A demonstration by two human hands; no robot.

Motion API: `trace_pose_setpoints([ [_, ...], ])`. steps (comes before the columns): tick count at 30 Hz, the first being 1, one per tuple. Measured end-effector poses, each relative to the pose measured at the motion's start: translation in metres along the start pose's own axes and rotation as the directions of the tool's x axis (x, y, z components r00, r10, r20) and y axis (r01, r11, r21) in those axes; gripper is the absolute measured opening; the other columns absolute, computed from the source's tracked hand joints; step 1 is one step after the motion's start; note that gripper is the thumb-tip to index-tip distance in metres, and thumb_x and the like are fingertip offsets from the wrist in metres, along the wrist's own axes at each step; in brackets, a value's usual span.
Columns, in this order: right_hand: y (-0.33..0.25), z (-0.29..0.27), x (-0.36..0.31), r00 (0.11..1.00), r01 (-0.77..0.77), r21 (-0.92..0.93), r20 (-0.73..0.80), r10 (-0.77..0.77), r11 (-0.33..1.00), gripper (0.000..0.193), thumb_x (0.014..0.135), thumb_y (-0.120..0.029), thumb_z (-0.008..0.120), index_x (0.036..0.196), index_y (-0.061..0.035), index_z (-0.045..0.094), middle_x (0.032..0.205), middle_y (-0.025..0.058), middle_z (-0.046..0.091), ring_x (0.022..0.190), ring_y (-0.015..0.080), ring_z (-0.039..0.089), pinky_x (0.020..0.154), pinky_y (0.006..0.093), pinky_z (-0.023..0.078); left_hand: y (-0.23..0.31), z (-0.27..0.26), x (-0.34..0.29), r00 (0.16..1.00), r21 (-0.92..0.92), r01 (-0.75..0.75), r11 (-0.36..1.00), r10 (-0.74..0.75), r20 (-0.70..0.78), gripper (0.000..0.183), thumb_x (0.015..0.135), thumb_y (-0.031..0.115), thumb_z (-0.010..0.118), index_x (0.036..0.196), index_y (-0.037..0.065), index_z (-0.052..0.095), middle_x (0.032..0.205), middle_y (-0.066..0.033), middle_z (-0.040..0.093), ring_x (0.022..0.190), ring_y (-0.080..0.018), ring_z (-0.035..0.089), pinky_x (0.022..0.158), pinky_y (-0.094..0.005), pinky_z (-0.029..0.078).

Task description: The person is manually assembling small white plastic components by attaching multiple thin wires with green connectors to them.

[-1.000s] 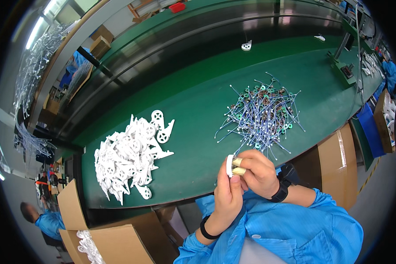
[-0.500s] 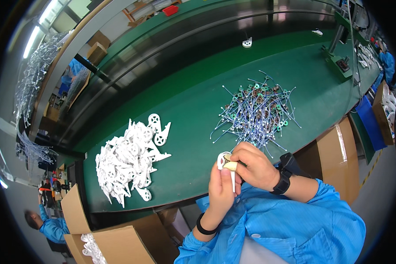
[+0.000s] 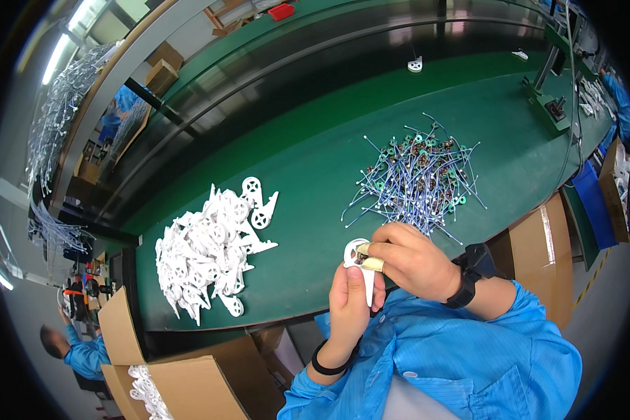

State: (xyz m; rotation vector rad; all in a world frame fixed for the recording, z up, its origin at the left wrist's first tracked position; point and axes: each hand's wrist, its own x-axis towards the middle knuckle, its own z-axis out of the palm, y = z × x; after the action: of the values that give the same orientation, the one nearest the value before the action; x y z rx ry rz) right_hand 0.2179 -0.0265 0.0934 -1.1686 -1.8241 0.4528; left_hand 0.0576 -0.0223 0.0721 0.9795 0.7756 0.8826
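My left hand (image 3: 348, 301) is closed around a white plastic housing (image 3: 370, 288) with a round, open-spoked head and a tapered tail, its head upward. Over that head my right hand (image 3: 421, 264) is bent in a pinch, with yellow finger covers (image 3: 373, 264) on two fingertips. Something small and dark shows between those fingertips inside the ring; its kind I cannot make out. To the left lies a heap of similar white housings (image 3: 206, 245). Beyond my right hand is a pile of small parts with blue wire leads (image 3: 420, 175), some with green and brown pieces.
The green bench top (image 3: 308, 231) runs under both piles. At lower left stands an open cardboard box (image 3: 189, 388) with white parts. Another carton (image 3: 541, 241) and a blue bin (image 3: 595, 203) are at right. A green metal fixture (image 3: 549, 108) stands at the far right.
The view has shifted slightly. The housing's ring faces me more fully now, and my right fingertips have moved apart a little at it. The piles look unchanged.
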Motion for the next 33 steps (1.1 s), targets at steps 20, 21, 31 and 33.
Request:
trace_pose_setpoints([
  [20, 0.011, 0.030, -0.009, 0.987, -0.074, 0.123, -0.133, 0.091, 0.990, 0.021, 0.075, 0.004, 0.058, 0.096, 0.0018, 0.058, 0.087, 0.0141, 0.053, 0.078, 0.0317, 0.054, 0.071, 0.0376, 0.045, -0.014, -0.003, 0.003, 0.955, 0.506, -0.275, 0.817, 0.292, 0.048, 0.033, 0.102, 0.022, 0.033, 0.122, -0.002, 0.042, 0.070, -0.0024, 0.051, 0.048, -0.0055, 0.043, 0.041, -0.0200, 0.036],
  [21, 0.010, 0.028, -0.007, 0.988, -0.072, 0.123, -0.130, 0.088, 0.990, 0.021, 0.075, 0.004, 0.058, 0.096, 0.0018, 0.058, 0.087, 0.0141, 0.053, 0.078, 0.0317, 0.054, 0.071, 0.0376, 0.045, -0.010, -0.004, 0.003, 0.980, 0.380, -0.191, 0.905, 0.201, 0.014, 0.032, 0.103, 0.024, 0.033, 0.119, -0.002, 0.043, 0.071, -0.0036, 0.052, 0.048, -0.0063, 0.043, 0.041, -0.0204, 0.036],
  [31, 0.009, 0.003, 0.017, 0.999, 0.003, 0.066, 0.050, -0.006, 0.998, 0.026, 0.076, 0.004, 0.060, 0.102, 0.0010, 0.061, 0.094, 0.0126, 0.053, 0.086, 0.0285, 0.054, 0.077, 0.0345, 0.045, 0.009, -0.021, 0.006, 0.996, -0.152, 0.092, 0.984, -0.088, 0.032, 0.037, 0.103, 0.034, 0.028, 0.101, 0.002, 0.047, 0.073, -0.0070, 0.055, 0.049, -0.0090, 0.047, 0.042, -0.0208, 0.037],
  [33, 0.008, 0.009, 0.020, 0.997, 0.021, 0.016, 0.069, -0.022, 1.000, 0.025, 0.075, 0.003, 0.060, 0.100, -0.0001, 0.061, 0.092, 0.0117, 0.054, 0.086, 0.0283, 0.053, 0.078, 0.0345, 0.045, 0.007, -0.021, 0.005, 0.999, -0.045, 0.044, 0.998, -0.043, 0.022, 0.036, 0.103, 0.033, 0.029, 0.102, 0.002, 0.047, 0.073, -0.0059, 0.055, 0.049, -0.0081, 0.047, 0.042, -0.0202, 0.037],
])
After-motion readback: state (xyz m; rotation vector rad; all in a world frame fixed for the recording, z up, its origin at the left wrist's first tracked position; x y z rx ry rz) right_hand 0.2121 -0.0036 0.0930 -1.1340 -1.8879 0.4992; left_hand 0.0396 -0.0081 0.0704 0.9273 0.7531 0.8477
